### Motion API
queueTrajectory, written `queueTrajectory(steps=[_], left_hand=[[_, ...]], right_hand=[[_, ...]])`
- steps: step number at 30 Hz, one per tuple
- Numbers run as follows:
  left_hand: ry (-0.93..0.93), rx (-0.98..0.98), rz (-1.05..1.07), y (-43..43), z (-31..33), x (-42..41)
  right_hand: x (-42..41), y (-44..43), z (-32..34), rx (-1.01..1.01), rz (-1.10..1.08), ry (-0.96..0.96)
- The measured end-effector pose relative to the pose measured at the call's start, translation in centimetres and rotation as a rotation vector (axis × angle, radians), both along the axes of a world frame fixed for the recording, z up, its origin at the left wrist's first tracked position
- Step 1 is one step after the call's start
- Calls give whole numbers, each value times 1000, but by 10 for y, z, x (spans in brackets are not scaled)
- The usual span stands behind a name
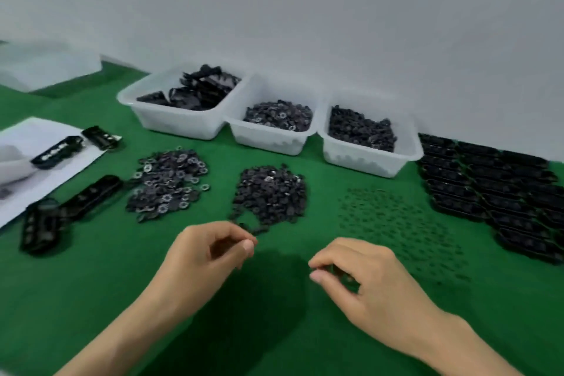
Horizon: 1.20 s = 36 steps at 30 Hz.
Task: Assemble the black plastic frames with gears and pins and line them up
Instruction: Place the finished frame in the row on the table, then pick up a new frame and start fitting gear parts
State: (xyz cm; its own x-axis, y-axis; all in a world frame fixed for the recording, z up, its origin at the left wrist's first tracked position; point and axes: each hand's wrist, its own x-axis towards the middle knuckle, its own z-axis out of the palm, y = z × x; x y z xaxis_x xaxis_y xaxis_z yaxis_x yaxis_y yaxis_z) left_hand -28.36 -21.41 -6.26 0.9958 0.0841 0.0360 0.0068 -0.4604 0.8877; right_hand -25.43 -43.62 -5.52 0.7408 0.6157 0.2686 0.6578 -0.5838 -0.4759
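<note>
My left hand (210,250) hovers over the green mat with thumb and forefinger curled together at the near edge of a pile of black gears (271,195); I see nothing between the fingertips. To its right, my right hand (363,278) curls its fingers round some small black parts (335,271), though blur hides which kind. A pile of silver-toothed gears (168,183) lies at left, and tiny pins (396,229) are scattered at right. Assembled black frames (488,186) stand in rows at the far right. Loose frames (91,192) lie at left.
Three white bins sit along the wall: one with frames (146,119), one with toothed gears (265,142), one with black gears (360,159). A white sheet (27,137) with two more frames lies at far left, behind it a translucent box (45,64).
</note>
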Motion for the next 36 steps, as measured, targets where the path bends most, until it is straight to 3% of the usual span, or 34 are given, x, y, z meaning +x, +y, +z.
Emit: queueTrajectory(steps=[7, 13, 16, 20, 23, 29, 33, 36], left_hand=[[-96, 85, 263, 75, -11, -39], [-149, 108, 329, 124, -18, -40], [-166, 110, 334, 143, -21, -38], [-201, 62, 360, 160, -21, -37], [-224, 15, 365, 163, -21, -34], [-307, -76, 313, 169, -16, -24], [-265, 16, 185, 163, -22, -16], [-214, 109, 27, 156, -31, -12]], right_hand=[[28, 123, -6, 20, 133, 47], [50, 229, -11, -48, 198, 10], [70, 279, -7, -137, 222, -116], [91, 319, -2, -383, 316, -128], [95, 328, 0, -535, 399, -222], [89, 261, 24, -330, 409, -210], [58, 212, 8, -445, 515, -157], [43, 200, -5, -375, 606, -96]])
